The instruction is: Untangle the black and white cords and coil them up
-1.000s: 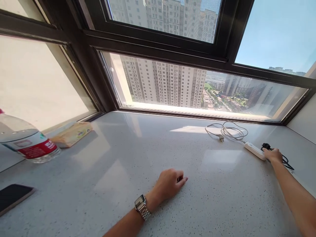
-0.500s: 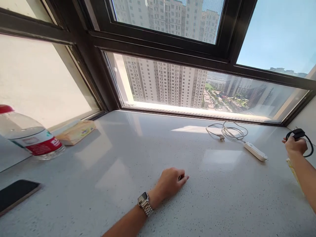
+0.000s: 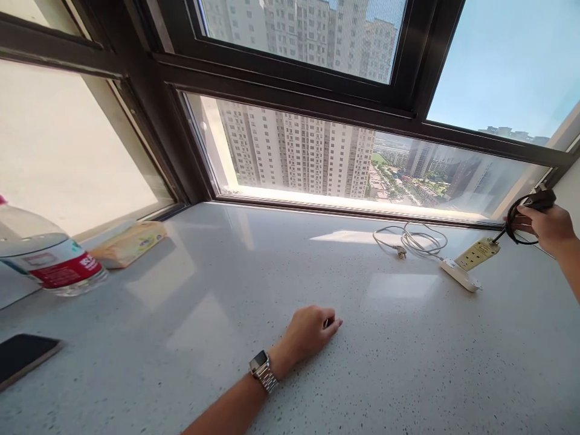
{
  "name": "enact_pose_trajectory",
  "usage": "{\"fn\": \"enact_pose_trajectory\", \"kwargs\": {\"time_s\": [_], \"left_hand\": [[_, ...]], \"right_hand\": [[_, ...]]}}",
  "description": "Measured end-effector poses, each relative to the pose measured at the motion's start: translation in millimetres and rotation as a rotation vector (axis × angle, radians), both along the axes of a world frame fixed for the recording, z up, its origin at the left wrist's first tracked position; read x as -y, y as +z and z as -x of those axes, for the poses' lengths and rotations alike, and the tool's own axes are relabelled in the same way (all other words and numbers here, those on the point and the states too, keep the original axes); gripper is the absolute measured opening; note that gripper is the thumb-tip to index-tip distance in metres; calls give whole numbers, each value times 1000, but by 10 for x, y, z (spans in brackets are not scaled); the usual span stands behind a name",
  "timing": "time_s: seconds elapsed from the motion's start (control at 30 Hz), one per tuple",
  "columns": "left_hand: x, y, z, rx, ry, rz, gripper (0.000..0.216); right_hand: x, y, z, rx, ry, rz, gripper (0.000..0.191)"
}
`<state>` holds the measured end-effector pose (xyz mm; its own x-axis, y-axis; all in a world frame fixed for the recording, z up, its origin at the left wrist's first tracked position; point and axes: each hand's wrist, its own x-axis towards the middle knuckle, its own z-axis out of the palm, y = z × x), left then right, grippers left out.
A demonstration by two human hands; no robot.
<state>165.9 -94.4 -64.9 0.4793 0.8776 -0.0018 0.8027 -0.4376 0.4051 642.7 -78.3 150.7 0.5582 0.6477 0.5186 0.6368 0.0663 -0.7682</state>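
Observation:
My right hand (image 3: 548,228) is raised at the far right, closed round a coil of black cable (image 3: 521,219). From that cable a yellowish power strip (image 3: 476,254) hangs tilted just above the sill. Below it a white power strip (image 3: 460,275) lies on the speckled white windowsill (image 3: 272,266), its white cord (image 3: 410,238) coiled behind it. My left hand (image 3: 310,335), with a metal watch at the wrist, rests on the sill near the middle, fingers curled under.
A clear water bottle (image 3: 45,260) with a red label lies at the far left. A yellow tissue pack (image 3: 129,243) sits by the left window. A dark phone (image 3: 22,357) lies at the lower left. Black window frames (image 3: 290,90) border the sill.
My right hand left the white strip, lifted up and to the right with the black cable, and the yellowish power strip has come up into view hanging from it. My left hand stayed put.

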Motion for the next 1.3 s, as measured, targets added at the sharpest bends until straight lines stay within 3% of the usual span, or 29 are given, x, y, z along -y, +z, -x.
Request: {"fn": "enact_pose_trajectory", "kwargs": {"time_s": [0.07, 0.1, 0.23, 0.53, 0.73, 1.0, 1.13, 1.3], "left_hand": [[-4, -2, -1, -10, 5, 3, 40], [-7, -3, -3, -12, 5, 6, 39], [-17, -3, -3, -34, 16, 12, 39], [-22, -7, 13, -29, -3, 7, 42], [-18, -14, 9, 10, -4, -15, 42], [-9, 10, -7, 12, 0, -28, 41], [-8, -6, 8, 1, 3, -32, 42], [-18, -36, 23, 22, -8, -33, 41]], "right_hand": [[54, 48, 243, -164, 86, 79, 3], [72, 66, 342, -199, 116, 132, 7], [62, 82, 584, -93, 154, 301, 13], [124, -107, 803, -373, 281, 345, 16], [99, -641, 856, -503, 317, 415, 12], [167, -1471, 944, -346, 358, 423, 33], [246, -1798, 1024, -172, 252, 397, 47], [276, -2155, 1078, 110, 270, 222, 43]]}}
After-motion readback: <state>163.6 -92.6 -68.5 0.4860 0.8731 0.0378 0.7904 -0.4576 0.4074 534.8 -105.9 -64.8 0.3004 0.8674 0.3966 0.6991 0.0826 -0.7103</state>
